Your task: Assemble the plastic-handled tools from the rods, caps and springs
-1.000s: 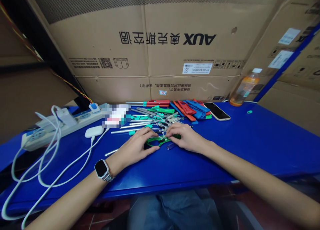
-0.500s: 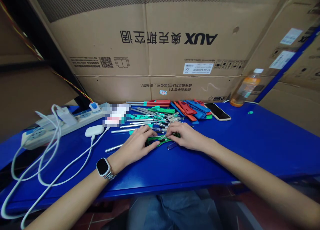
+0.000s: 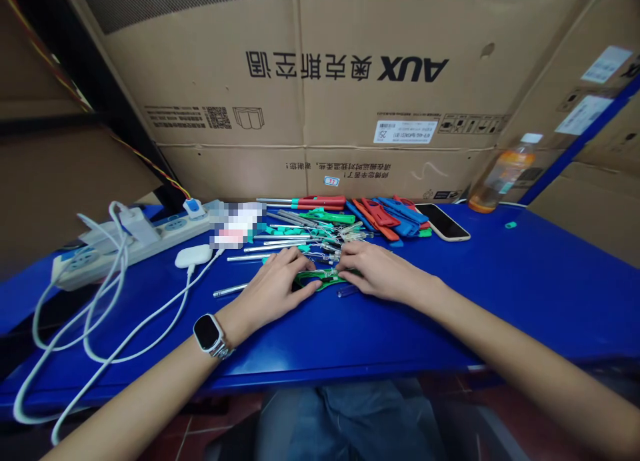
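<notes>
The green casing (image 3: 330, 282) is placed on the blue table (image 3: 425, 334), between the two hands. At its left end, it is held between the thumb and bent fingers of the left hand (image 3: 313, 275). At its right end, the fingers of the right hand (image 3: 346, 271) are closed on it; whether an inner part is also pinched cannot be told. Just in front of the casing, a purple rod (image 3: 348, 291) is seen; behind it, metal tubes (image 3: 273, 247) are heaped. The casing is judged light, stiff, and somewhat slippery, being apparently plastic; its thin wires (image 3: 325, 272) seem fragile. It is best taken by its outer edges.
</notes>
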Demonstrator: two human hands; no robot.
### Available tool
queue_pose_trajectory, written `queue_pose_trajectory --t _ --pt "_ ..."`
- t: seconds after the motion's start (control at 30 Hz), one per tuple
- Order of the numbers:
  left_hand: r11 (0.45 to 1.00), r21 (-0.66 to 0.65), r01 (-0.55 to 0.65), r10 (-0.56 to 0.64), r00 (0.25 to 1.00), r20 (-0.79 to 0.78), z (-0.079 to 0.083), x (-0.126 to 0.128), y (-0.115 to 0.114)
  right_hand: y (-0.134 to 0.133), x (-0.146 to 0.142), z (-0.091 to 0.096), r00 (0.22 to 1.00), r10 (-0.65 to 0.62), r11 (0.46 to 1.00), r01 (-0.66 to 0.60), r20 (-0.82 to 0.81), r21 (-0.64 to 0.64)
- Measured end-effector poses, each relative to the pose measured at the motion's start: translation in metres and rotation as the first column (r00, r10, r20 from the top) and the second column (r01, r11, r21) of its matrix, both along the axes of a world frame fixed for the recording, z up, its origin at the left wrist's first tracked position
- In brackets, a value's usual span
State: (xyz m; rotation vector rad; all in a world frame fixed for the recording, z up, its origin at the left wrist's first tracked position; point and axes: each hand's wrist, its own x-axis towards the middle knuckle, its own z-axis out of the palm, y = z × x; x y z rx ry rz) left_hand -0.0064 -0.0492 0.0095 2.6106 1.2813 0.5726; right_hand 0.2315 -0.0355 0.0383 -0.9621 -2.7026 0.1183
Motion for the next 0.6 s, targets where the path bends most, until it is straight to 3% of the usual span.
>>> queue_pose_trajectory --t 0.23,0.37,0.5,0.6 --pt "1.000 -0.001 -0.028 0.028 0.999 -0.044 0.004 0.003 -0.002 0.008 0.000 0.002 0.997 -0.009 0.987 -0.003 -0.071 -0.161" --pt "0.999 0.045 -0.025 0.028 0.998 -0.061 0.007 0.003 -0.003 0.008 -0.001 0.004 0.995 -0.026 0.990 0.012 -0.097 -0.143" --pt "1.000 0.005 -0.003 0.004 0.999 -0.047 0.008 0.001 -0.001 0.012 -0.013 0.004 0.993 -0.016 0.995 0.005 -0.118 -0.096" --pt "1.000 -0.019 0.020 -0.020 1.000 0.011 0.005 -0.003 0.003 0.016 -0.025 -0.003 0.992 -0.011 0.991 -0.007 -0.128 -0.136"
